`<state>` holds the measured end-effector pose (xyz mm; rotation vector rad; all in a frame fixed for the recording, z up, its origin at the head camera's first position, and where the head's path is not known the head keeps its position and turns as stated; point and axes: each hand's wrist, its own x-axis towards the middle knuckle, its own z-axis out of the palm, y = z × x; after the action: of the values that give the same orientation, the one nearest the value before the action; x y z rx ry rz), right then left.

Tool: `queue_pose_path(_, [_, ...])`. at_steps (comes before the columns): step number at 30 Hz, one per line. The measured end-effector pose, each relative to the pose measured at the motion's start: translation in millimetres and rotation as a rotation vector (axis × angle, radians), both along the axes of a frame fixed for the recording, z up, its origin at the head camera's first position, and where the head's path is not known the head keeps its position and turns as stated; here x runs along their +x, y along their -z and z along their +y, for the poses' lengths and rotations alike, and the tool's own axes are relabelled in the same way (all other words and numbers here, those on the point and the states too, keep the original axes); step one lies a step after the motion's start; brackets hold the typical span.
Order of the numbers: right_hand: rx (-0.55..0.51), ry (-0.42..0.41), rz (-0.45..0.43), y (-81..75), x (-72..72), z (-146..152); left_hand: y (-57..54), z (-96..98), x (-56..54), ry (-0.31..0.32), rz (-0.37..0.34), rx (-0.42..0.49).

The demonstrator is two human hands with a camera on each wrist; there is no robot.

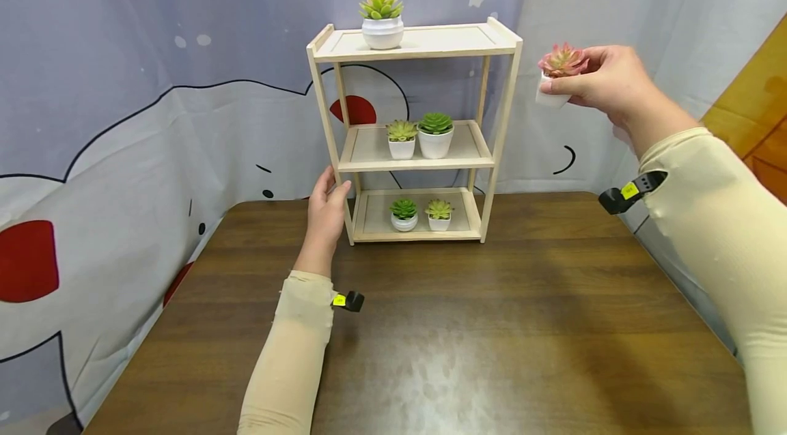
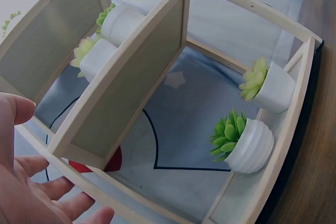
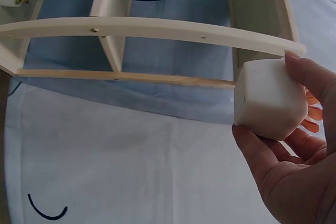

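My right hand [image 1: 615,83] holds a pink succulent [image 1: 563,61] in a white square pot [image 3: 270,98], raised to the right of the wooden shelf's top. Thumb and fingers pinch the pot from both sides. My left hand [image 1: 327,206] is at the left post of the three-tier shelf [image 1: 416,166], near the middle tier, with fingers loosely spread beside the post in the left wrist view. On the top tier stands a bright green succulent in a round white pot [image 1: 382,32]. Two potted succulents [image 1: 435,141] are on the middle tier and two more [image 1: 404,218] on the bottom one.
The shelf stands at the back of a brown wooden table [image 1: 443,326]. Behind it hangs a patterned curtain [image 1: 246,32] in blue-grey and white, with an orange patch [image 1: 753,114] at the far right.
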<state>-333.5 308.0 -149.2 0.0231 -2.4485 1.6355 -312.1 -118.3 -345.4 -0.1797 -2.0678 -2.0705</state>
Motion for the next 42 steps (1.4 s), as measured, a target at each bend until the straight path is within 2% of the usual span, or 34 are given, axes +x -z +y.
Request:
queue_pose_path(6, [0.034,-0.005,-0.014,14.1,-3.7,3.8,0.5,0.0,-1.9,-0.005,-0.004,-0.011])
queue_pose_path(13, [0.097,-0.007,-0.027,31.9,-5.6,6.5,23.9,-5.1,-26.9,-0.018,0.005,-0.001])
queue_pose_path(16, [0.13,-0.005,-0.027,40.7,-5.8,7.6,28.7,-5.8,-29.7,-0.024,0.03,-0.005])
queue_pose_path(18, [0.144,-0.006,-0.025,47.2,-6.7,8.9,25.9,-5.0,-26.8,-0.024,0.026,-0.007])
queue_pose_path(25, [0.218,0.002,-0.02,67.2,-9.8,11.4,2.7,-0.1,-3.5,-0.002,-0.002,-0.013])
queue_pose_path(42, [0.234,-0.005,-0.02,112.8,-15.5,12.1,0.5,0.3,-2.1,0.004,-0.006,-0.008])
